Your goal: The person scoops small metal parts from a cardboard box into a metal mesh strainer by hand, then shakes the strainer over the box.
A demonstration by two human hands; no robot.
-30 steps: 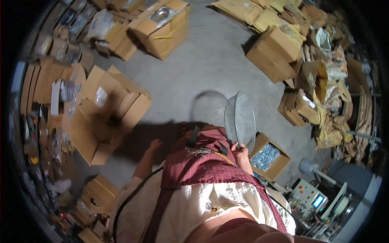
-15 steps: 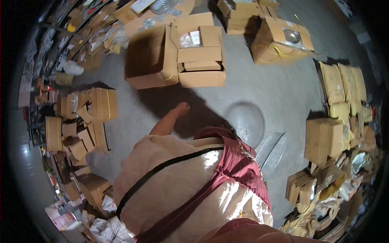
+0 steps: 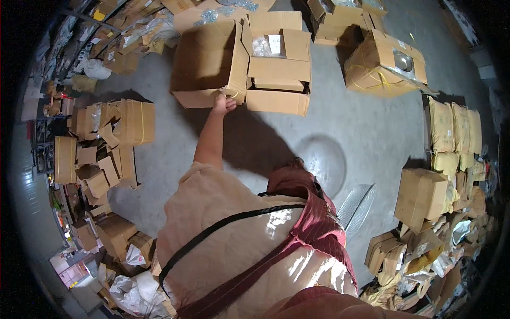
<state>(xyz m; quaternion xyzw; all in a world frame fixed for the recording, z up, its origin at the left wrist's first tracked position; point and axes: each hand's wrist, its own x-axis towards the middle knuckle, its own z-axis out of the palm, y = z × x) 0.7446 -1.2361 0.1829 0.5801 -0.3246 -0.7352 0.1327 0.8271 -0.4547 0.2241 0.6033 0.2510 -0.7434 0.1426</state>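
Observation:
My left hand (image 3: 225, 104) reaches forward, its fingers curled at the near lower corner of a large open cardboard box (image 3: 199, 100). It seems to grip the box edge there, next to a bit of yellow strap. The inside of that box lies in shadow. Touching it on the right is a second cardboard box (image 3: 278, 102) with raised flaps, clear plastic and a white label in it. To the right of my body a silvery, curved mesh-like piece (image 3: 357, 207) sticks out. My right hand is hidden behind my clothing.
A yellow-strapped carton (image 3: 380, 64) with a round metal item stands far right. Stacked yellowish sacks (image 3: 443, 127) and a carton (image 3: 419, 199) line the right side. Flattened and open cartons (image 3: 106, 159) crowd the left. A ring-shaped shadow lies on the grey floor (image 3: 324, 159).
My left hand has moved forward from above the floor to the near corner of the large open box. The view has shifted slightly, and the mesh-like piece stays by my right side.

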